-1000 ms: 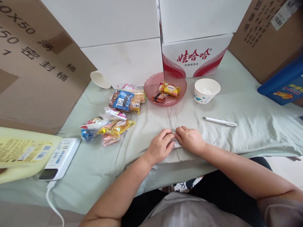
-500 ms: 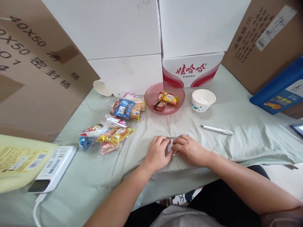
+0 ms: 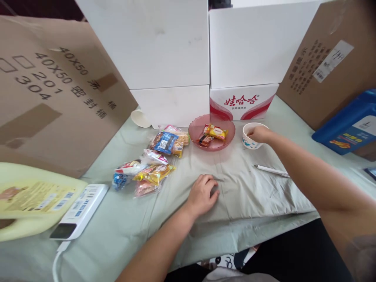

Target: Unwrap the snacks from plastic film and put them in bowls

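Note:
My left hand point(image 3: 202, 194) rests knuckles-up on the pale green cloth point(image 3: 249, 192) near the table's front edge. Its fingers are curled under, and whatever lies beneath them is hidden. My right hand point(image 3: 258, 134) is stretched out to the white paper bowl point(image 3: 248, 143), its bunched fingers over the rim. I cannot see what it holds. Left of the bowl, a pink glass dish point(image 3: 226, 141) holds a few wrapped snacks point(image 3: 216, 132). A white pen point(image 3: 272, 170) lies on the cloth under my right forearm.
A pile of wrapped snacks point(image 3: 152, 166) lies left of my left hand. A white power strip point(image 3: 79, 209) and a yellow jug point(image 3: 26, 199) sit at the front left. A paper cup point(image 3: 140, 118) lies tipped over. Cardboard boxes point(image 3: 58, 90), white boxes point(image 3: 164, 51) and a blue box point(image 3: 349, 125) wall the back and sides.
My hands were together on a small clear-wrapped item. My right hand has since moved away up to the white bowl, while my left hand stays on the cloth. The view tilted upward.

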